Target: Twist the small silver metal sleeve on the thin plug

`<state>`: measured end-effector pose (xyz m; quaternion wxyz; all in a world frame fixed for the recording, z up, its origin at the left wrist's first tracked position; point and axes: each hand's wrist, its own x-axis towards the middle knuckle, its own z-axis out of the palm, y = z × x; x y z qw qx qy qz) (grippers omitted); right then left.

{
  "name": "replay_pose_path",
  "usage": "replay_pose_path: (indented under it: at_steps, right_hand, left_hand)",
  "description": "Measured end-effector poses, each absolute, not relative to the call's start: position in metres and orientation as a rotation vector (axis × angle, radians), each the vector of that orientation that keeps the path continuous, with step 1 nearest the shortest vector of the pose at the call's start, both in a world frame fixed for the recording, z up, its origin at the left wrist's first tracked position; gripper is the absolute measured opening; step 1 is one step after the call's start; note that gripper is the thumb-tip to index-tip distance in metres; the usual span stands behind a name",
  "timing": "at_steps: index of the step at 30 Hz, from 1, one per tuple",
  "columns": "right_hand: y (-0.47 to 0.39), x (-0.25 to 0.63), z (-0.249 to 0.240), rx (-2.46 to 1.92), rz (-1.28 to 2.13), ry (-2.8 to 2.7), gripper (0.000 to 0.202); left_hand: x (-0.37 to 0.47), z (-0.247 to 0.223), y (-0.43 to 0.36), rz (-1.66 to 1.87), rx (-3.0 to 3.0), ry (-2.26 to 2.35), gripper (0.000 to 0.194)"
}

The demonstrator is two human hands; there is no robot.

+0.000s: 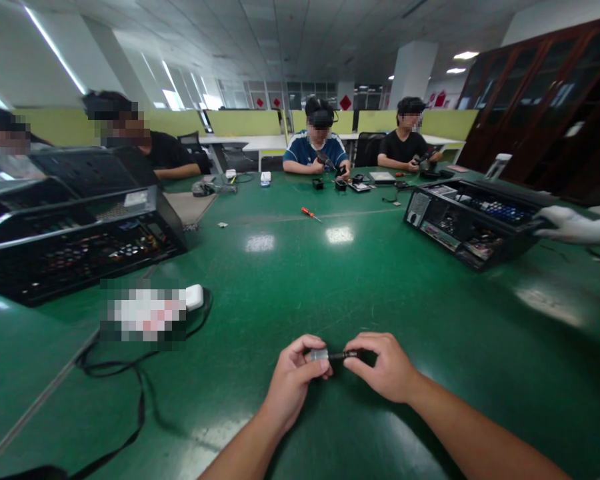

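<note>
The left hand [295, 377] pinches a grey cylinder [319, 355] between thumb and fingers, and the right hand [387, 367] grips a slim black shaft [351, 355] with thumb and fingertips, the two parts lying end to end over the near side of the green table [300, 287]; whether they are fixed together is unclear. Good handling probably means keeping both on one straight line, bracing the cylinder, and letting only light fingertip pressure work the shaft. Well apart leftward lies a black cord [141, 403], which the forearms should avoid; farther off rests an orange-handled screwdriver [308, 213].
</note>
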<state>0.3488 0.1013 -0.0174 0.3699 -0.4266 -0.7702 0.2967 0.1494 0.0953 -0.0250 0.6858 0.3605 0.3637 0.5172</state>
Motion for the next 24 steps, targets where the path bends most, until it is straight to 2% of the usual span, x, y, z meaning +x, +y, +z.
replay_pose_path:
  at_steps: [24]
  right_hand:
    - [0.105, 0.3544, -0.0191, -1.086, 0.746, -1.972, 0.007]
  left_hand:
    - [0.148, -0.0269, 0.0963, 1.202, 0.777, 0.824, 0.026]
